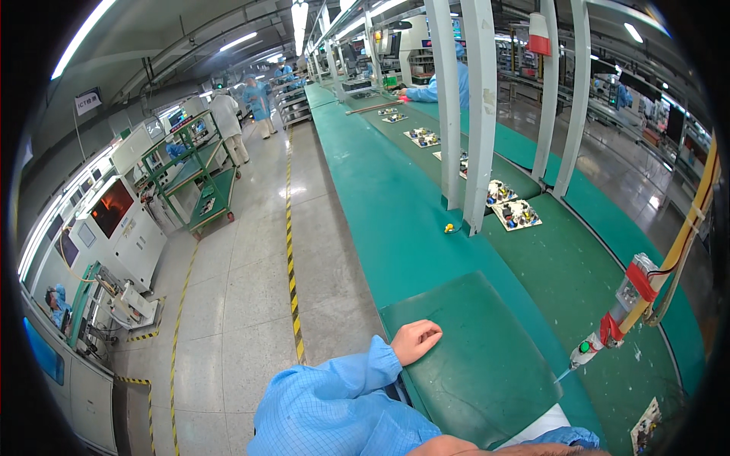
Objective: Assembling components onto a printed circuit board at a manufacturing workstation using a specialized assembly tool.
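Observation:
My left hand [417, 341] rests on the left edge of a dark green mat [479, 357] on the bench. Its fingers are curled together, and nothing shows in them. A blue sleeve [327, 395] covers that arm to the wrist. My right hand is out of sight; only a bit of blue sleeve [566, 436] appears at the lower edge, beside a white sheet-like piece [541, 427]. Right of the mat hangs a dispensing nozzle [584, 351] with a green button and red tape, on a yellow pole [669, 258].
A green conveyor belt [566, 254] carries several circuit boards [517, 215] past grey uprights [477, 114]. Another board [645, 429] lies at lower right. Small yellow parts [449, 228] sit by an upright. Beyond the left aisle stand a green trolley [209, 201] and white machines [125, 228]. Co-workers stand farther off.

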`<state>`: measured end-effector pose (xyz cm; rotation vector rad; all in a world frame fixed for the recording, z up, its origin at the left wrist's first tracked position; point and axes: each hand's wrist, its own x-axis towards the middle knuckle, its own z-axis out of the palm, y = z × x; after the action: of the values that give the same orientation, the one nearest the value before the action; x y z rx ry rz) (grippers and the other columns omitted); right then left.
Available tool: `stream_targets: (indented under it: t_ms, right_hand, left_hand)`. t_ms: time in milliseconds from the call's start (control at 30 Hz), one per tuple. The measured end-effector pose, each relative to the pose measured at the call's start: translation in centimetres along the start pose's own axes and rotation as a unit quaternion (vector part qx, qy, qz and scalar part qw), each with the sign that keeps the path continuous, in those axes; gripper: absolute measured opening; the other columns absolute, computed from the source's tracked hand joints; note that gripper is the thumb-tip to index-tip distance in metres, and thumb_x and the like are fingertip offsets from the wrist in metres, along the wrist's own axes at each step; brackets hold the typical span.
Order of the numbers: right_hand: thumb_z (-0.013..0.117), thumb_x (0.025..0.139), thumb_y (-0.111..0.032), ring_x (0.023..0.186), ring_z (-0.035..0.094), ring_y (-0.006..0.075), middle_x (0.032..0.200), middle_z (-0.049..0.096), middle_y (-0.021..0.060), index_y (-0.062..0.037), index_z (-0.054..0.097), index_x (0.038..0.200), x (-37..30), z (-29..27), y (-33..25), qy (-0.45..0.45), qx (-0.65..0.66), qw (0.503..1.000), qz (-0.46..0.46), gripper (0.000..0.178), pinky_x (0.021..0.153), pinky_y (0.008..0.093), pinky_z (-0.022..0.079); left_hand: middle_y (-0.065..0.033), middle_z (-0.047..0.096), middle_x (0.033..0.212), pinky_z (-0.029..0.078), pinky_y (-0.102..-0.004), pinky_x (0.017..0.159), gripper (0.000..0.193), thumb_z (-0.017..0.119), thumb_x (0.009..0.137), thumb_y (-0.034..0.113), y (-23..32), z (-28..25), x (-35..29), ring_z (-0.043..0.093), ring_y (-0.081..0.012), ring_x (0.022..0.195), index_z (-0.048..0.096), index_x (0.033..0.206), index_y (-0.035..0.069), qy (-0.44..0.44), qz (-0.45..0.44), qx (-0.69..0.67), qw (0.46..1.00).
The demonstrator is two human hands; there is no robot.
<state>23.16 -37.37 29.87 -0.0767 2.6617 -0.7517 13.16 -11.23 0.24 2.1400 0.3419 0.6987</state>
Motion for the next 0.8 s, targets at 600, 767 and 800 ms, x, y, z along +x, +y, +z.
stream_targets:
  t_ms: [600,767,800]
  right_hand:
    - [0.061,0.075,-0.014,0.113,0.051,0.0502,0.116,0.053,0.0297,0.0095,0.059,0.104,3.2,6.3,-0.8,0.678,0.055,0.721,0.127,0.038,0.090,0.0545,0.046]
    - [0.061,0.069,-0.013,0.120,0.048,0.0465,0.124,0.050,0.0289,0.0107,0.059,0.105,3.1,6.5,-0.4,0.680,0.044,0.703,0.207,0.043,0.094,0.0498,0.045]
    - [0.061,0.069,-0.014,0.122,0.046,0.0454,0.127,0.049,0.0283,0.0112,0.059,0.105,3.4,6.4,-1.1,0.672,0.055,0.701,0.233,0.044,0.096,0.0487,0.044]
  left_hand:
    - [-0.0065,0.060,0.077,0.045,-0.0250,0.054,0.011,0.064,0.087,0.011,0.5,-0.2,-1.0,0.055,-0.0108,0.060,0.066,0.093,0.002,0.015,-0.001,0.005,1.000]
    - [-0.0034,0.063,0.081,0.047,-0.0257,0.059,0.011,0.062,0.089,0.012,-0.7,0.7,-0.1,0.056,-0.0091,0.065,0.066,0.094,0.003,-0.012,-0.058,-0.038,0.998]
    - [-0.0033,0.065,0.083,0.048,-0.0256,0.064,0.015,0.063,0.089,0.018,-0.7,0.3,1.0,0.057,-0.0074,0.069,0.066,0.095,0.004,-0.060,-0.122,-0.158,0.978]
